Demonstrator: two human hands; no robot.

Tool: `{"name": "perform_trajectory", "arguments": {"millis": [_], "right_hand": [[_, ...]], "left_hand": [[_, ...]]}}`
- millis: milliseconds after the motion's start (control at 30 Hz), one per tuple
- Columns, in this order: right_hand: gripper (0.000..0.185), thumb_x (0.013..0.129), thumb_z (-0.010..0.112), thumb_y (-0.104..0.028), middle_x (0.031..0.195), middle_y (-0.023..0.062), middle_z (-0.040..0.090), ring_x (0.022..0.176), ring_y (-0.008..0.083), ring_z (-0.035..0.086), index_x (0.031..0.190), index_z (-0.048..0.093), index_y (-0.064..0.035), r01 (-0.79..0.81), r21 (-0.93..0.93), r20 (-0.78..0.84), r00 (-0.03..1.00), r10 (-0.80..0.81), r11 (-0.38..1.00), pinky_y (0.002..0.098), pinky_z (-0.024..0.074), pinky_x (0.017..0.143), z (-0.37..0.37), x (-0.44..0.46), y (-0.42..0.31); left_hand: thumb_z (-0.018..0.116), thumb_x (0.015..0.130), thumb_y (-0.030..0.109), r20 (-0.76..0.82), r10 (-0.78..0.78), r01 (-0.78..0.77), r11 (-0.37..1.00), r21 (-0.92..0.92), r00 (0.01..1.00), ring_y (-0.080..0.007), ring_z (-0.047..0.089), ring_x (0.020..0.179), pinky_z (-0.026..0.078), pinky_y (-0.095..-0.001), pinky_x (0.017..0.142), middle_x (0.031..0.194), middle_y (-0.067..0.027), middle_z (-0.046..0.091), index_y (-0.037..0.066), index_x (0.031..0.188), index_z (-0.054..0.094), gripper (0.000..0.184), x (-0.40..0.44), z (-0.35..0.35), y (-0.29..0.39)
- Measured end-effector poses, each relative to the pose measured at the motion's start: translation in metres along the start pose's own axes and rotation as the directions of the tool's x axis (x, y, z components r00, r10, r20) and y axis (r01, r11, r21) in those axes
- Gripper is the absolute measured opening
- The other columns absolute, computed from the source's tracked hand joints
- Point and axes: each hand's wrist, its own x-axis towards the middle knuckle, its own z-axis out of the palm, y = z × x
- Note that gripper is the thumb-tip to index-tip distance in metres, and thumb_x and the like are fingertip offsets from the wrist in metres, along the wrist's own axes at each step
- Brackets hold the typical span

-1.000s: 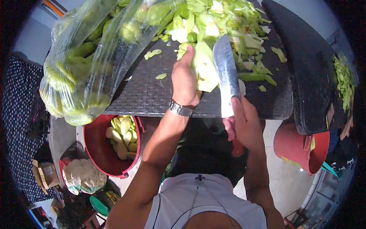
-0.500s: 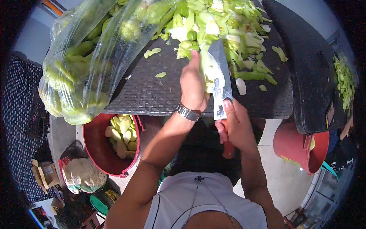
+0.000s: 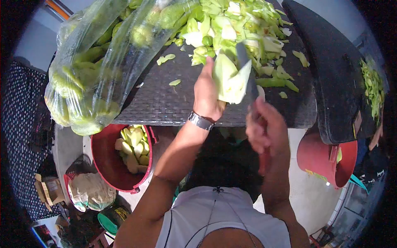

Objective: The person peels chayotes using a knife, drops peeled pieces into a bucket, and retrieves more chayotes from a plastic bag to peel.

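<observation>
My left hand [image 3: 207, 96], with a metal watch at the wrist, grips a pale green vegetable [image 3: 230, 80] above the front part of the dark woven tabletop [image 3: 157, 105]. A pointed flap stands out from the vegetable's right side. My right hand [image 3: 266, 126], somewhat blurred, is closed round the red handle of a large knife [image 3: 247, 76]. The blade points up and away, just right of the vegetable; whether they touch is unclear. Beyond both hands lies a heap of green and white peelings [image 3: 248, 31].
A clear plastic bag of green vegetables [image 3: 89, 89] covers the table's left side. Below it stands a red bucket [image 3: 103, 161] holding peeled pieces. Another red bucket [image 3: 316, 157] is at the lower right, under a black chair back [image 3: 331, 82]. Scraps [image 3: 175, 82] dot the table.
The knife blade has come away from the vegetable's face and turned more edge-on, to the right. My right hand has shifted right. A raised flap now shows on the vegetable.
</observation>
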Motion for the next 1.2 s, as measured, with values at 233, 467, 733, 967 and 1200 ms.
{"name": "perform_trajectory", "arguments": {"millis": [233, 467, 733, 967, 1200], "right_hand": [[0.035, 0.106, 0.051, -0.040, 0.065, 0.0071, 0.060, 0.043, 0.0159, 0.054, 0.104, 0.059, -0.0060, 0.367, -0.807, -0.098, 0.690, -0.717, 0.463, 0.0340, 0.0460, 0.042, -0.007, 0.047, -0.032], [0.033, 0.107, 0.048, -0.031, 0.065, 0.0103, 0.061, 0.053, 0.0163, 0.061, 0.112, 0.061, -0.0003, 0.110, -0.828, -0.056, 0.959, -0.277, 0.550, 0.0352, 0.0462, 0.051, 0.004, 0.008, -0.015], [0.031, 0.108, 0.048, -0.029, 0.059, 0.0082, 0.058, 0.052, 0.0170, 0.061, 0.108, 0.061, -0.0008, 0.030, -0.839, -0.112, 0.967, -0.227, 0.543, 0.0354, 0.0469, 0.051, 0.006, -0.014, 0.001], [0.033, 0.109, 0.044, -0.031, 0.059, 0.0068, 0.056, 0.047, 0.0147, 0.057, 0.104, 0.057, -0.0009, 0.036, -0.791, -0.098, 0.978, -0.185, 0.611, 0.0335, 0.0452, 0.046, -0.002, -0.015, 0.012], [0.030, 0.111, 0.040, -0.029, 0.057, 0.0021, 0.050, 0.042, 0.0105, 0.047, 0.109, 0.055, -0.0027, 0.080, -0.672, -0.027, 0.991, -0.133, 0.737, 0.0293, 0.0402, 0.041, -0.008, -0.008, 0.021]], "left_hand": [[0.050, 0.106, 0.034, -0.011, 0.422, -0.395, 0.857, 0.330, 0.906, -0.0250, 0.068, 0.086, 0.054, -0.0354, 0.080, 0.101, -0.0130, 0.068, 0.002, 0.121, 0.057, 0.036, 0.006, 0.001, 0.013], [0.045, 0.107, 0.038, 0.124, 0.206, -0.205, 0.979, -0.022, 0.971, -0.0277, 0.071, 0.086, 0.058, -0.0398, 0.079, 0.101, -0.0159, 0.071, -0.001, 0.122, 0.059, 0.044, 0.010, -0.006, 0.051], [0.044, 0.108, 0.033, -0.022, 0.195, -0.193, 0.979, 0.066, 0.981, -0.0285, 0.073, 0.091, 0.059, -0.0406, 0.086, 0.106, -0.0171, 0.072, -0.003, 0.121, 0.060, 0.042, 0.008, 0.005, 0.043], [0.047, 0.107, 0.033, 0.005, 0.216, -0.213, 0.960, 0.182, 0.976, -0.0266, 0.072, 0.088, 0.058, -0.0385, 0.081, 0.104, -0.0142, 0.072, -0.001, 0.119, 0.062, 0.039, 0.011, 0.001, 0.039], [0.050, 0.106, 0.034, -0.037, 0.149, -0.141, 0.977, 0.160, 0.988, -0.0215, 0.071, 0.087, 0.057, -0.0366, 0.079, 0.099, -0.0084, 0.072, 0.003, 0.117, 0.063, 0.036, 0.007, -0.001, 0.021]]}}
